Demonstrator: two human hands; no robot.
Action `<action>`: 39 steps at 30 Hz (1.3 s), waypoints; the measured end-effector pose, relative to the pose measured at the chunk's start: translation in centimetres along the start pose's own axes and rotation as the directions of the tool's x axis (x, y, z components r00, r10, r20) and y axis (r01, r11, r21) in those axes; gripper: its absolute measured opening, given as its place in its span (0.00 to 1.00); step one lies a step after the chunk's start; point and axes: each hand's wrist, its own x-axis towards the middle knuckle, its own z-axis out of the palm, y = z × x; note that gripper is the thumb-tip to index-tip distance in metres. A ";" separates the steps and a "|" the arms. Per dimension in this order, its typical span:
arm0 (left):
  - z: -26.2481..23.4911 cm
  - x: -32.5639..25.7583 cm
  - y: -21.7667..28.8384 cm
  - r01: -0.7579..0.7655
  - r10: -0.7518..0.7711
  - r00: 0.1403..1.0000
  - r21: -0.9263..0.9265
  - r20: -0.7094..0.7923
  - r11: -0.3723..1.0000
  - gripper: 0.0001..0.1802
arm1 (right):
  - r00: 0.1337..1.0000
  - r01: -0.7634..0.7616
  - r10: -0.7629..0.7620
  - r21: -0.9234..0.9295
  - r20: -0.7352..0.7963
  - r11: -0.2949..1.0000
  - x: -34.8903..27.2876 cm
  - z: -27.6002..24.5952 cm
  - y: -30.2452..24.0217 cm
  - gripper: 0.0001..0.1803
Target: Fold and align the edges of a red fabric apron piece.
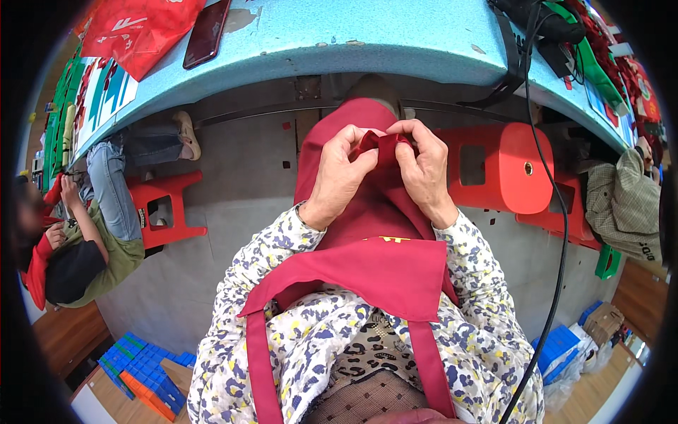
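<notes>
My left hand (337, 175) and my right hand (424, 168) are held together in front of me, below the table's edge. Both pinch a bunched fold of dark red cloth (381, 145) between thumbs and fingers. That cloth belongs to the dark red apron (378, 265) I wear, which runs from my lap up to a bib on my chest with two straps. My sleeves are a white floral print.
A blue table (367, 39) curves across the top with a dark phone (206, 34), a red bag (138, 32) and black gear with a cable (547, 169). Red plastic stools (505, 166) (166, 208) stand on the grey floor. Another person (92, 240) sits at the left. Blue crates (141, 360) lie lower left.
</notes>
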 end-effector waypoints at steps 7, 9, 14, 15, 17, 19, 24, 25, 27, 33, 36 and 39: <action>-0.8 0.1 -1.3 0.110 -0.107 0.994 -0.240 0.028 0.965 0.04 | 0.977 -0.059 0.024 0.163 0.211 0.985 0.2 -0.9 0.2 0.17; -1.2 0.4 -1.7 0.159 -0.142 0.987 -0.349 0.074 0.924 0.04 | 0.970 -0.130 0.067 0.263 0.234 0.956 0.0 -1.4 0.4 0.19; -0.8 0.5 -1.7 0.221 -0.178 0.975 -0.465 0.135 0.857 0.05 | 0.955 -0.204 0.106 0.354 0.276 0.913 -0.2 -2.5 0.5 0.23; -0.6 0.4 -1.7 0.233 -0.186 0.972 -0.483 0.145 0.844 0.06 | 0.950 -0.210 0.106 0.349 0.294 0.913 -0.2 -2.8 0.5 0.23; -0.3 0.5 -1.7 0.250 -0.187 0.967 -0.503 0.174 0.827 0.07 | 0.943 -0.238 0.126 0.361 0.307 0.901 -0.2 -3.3 0.2 0.23; -0.1 0.6 -1.6 0.267 -0.188 0.961 -0.522 0.202 0.810 0.08 | 0.936 -0.266 0.146 0.375 0.320 0.888 -0.2 -3.7 0.0 0.23; 0.5 0.8 -0.9 0.376 -0.279 0.926 -0.576 0.252 0.726 0.05 | 0.954 -0.223 0.102 0.434 0.283 0.873 -0.3 -3.9 0.0 0.23; 0.5 0.9 -1.1 0.414 -0.273 0.909 -0.618 0.314 0.669 0.07 | 0.949 -0.242 0.115 0.443 0.293 0.863 -0.4 -4.1 0.0 0.22; 0.6 1.0 -1.5 0.453 -0.262 0.889 -0.652 0.375 0.608 0.08 | 0.945 -0.260 0.127 0.453 0.302 0.853 -0.4 -4.4 0.1 0.21; 1.3 1.3 -1.8 0.488 -0.258 0.871 -0.677 0.418 0.551 0.09 | 0.956 -0.206 0.095 0.403 0.279 0.892 -0.1 -5.1 0.1 0.20; 1.5 1.6 -1.7 0.493 -0.254 0.868 -0.677 0.428 0.546 0.09 | 0.957 -0.194 0.091 0.375 0.277 0.906 0.2 -5.4 0.1 0.20; 1.8 1.7 -1.2 0.511 -0.247 0.857 -0.683 0.452 0.522 0.09 | 0.954 -0.207 0.100 0.378 0.283 0.902 0.5 -5.7 -0.2 0.19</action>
